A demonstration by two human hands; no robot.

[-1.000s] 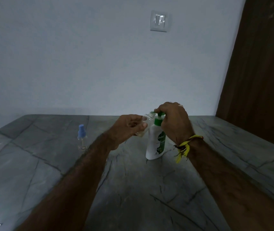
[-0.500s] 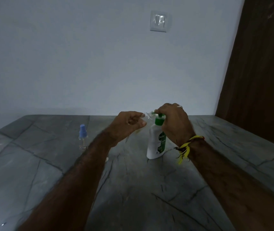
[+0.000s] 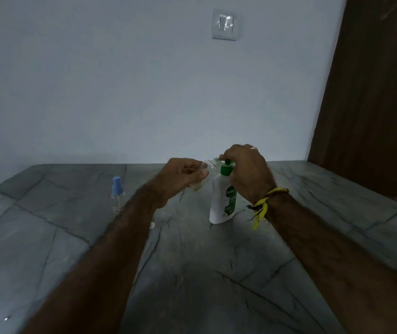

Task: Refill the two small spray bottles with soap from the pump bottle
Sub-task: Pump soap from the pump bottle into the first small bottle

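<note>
- Since the earlier frame, little has shifted: both hands stay at the pump bottle's top, and the left hand has dropped slightly, so the small clear bottle it holds shows a little more below the thumb.
- Left hand (image 3: 183, 175) has its fingers (image 3: 202, 173) curled round a small clear spray bottle (image 3: 205, 166), tilted, its open mouth close to the pump spout; a little yellowish liquid shows at its lower end.
- Right hand (image 3: 246, 172) curls over the green pump head of the white pump bottle (image 3: 222, 201), fingers bent down on the top.
- Pump bottle stands upright on the grey stone surface (image 3: 192, 273), between the two forearms.
- Second spray bottle (image 3: 116, 196), with a blue cap, stands upright well to the left, apart from both hands.
- Yellow thread band (image 3: 262, 206) circles the right wrist.
- Light switch (image 3: 225, 24) sits on the wall behind.
</note>
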